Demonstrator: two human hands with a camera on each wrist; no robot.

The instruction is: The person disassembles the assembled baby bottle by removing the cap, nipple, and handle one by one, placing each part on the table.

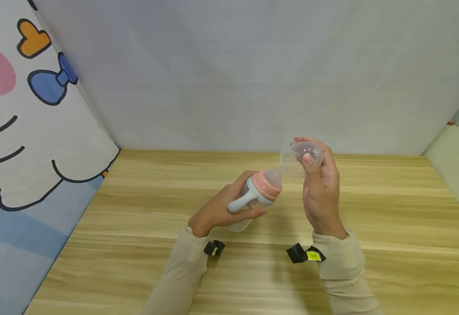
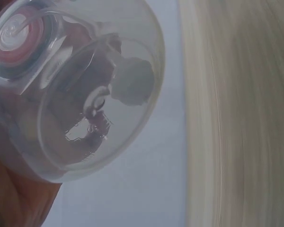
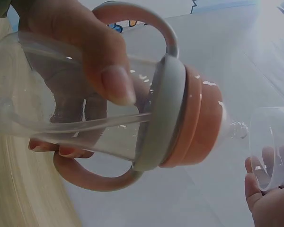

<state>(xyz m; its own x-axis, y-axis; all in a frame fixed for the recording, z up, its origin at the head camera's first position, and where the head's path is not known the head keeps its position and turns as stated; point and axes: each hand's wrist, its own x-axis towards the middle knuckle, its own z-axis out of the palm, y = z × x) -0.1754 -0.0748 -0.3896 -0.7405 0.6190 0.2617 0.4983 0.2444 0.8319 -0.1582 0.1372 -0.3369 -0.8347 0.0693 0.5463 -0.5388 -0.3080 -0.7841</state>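
Note:
My left hand (image 1: 225,203) grips a clear baby bottle (image 3: 118,118) round its body, tilted with the teat toward the right. The bottle has a pink collar (image 1: 267,185), a pale grey ring with two handles (image 3: 165,113) and a clear teat (image 3: 236,130). Inside it a straw tube (image 3: 75,125) runs toward the base. My right hand (image 1: 321,188) holds a clear dome cap (image 1: 292,159) between thumb and fingers, just beyond the teat. In the right wrist view a small gap shows between cap and teat. The left wrist view looks through the clear plastic bottle (image 2: 99,104).
The wood-grain table (image 1: 127,262) spreads below both hands. Behind it stands a pale wall (image 1: 253,78). A cartoon-printed panel (image 1: 24,131) borders the left side, and another light panel (image 1: 457,162) the right. Small black wrist cameras (image 1: 297,253) sit on the sleeves.

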